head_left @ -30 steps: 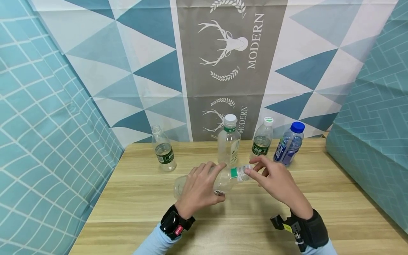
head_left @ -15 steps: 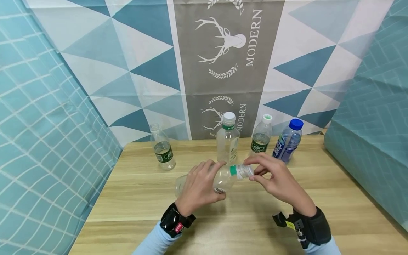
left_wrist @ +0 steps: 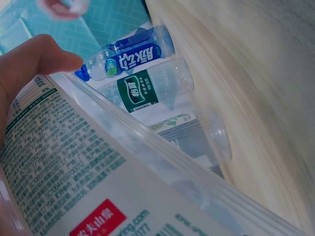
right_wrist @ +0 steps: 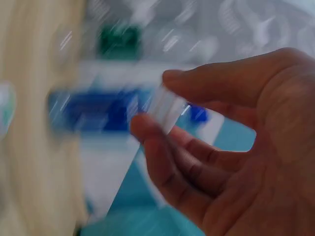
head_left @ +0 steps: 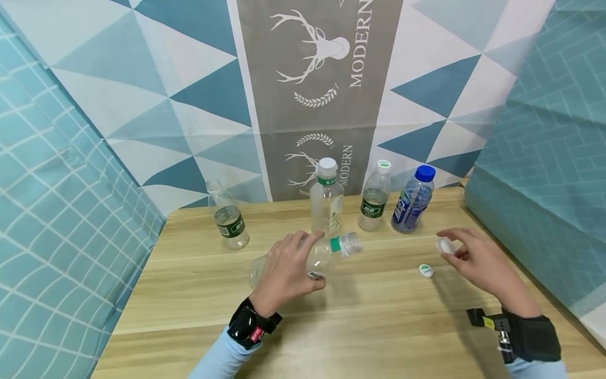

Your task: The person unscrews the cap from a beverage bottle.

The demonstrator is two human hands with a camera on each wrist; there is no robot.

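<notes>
My left hand [head_left: 288,266] grips a clear plastic bottle [head_left: 321,253], tilted on its side with its uncapped neck toward the right. A green band circles that neck, and the printed label [left_wrist: 64,157] fills much of the left wrist view. Over the right part of the table, my right hand [head_left: 483,263] pinches a white bottle cap [head_left: 445,246] between thumb and fingertips; the same cap [right_wrist: 166,109] shows in the right wrist view. Just left of this hand, a white and green cap [head_left: 426,270] lies on the wooden table [head_left: 360,326].
Along the back stand a white-capped bottle [head_left: 326,202], a green-labelled bottle [head_left: 374,197] with its cap on, and a blue-capped bottle [head_left: 413,201]. An uncapped green-labelled bottle [head_left: 228,217] stands at back left. Patterned walls [head_left: 199,105] enclose the table's back and sides.
My right hand has drawn the white cap off the held bottle's neck and carried it right. The cap on the table now shows. My left hand keeps its grip; the head view has shifted slightly.
</notes>
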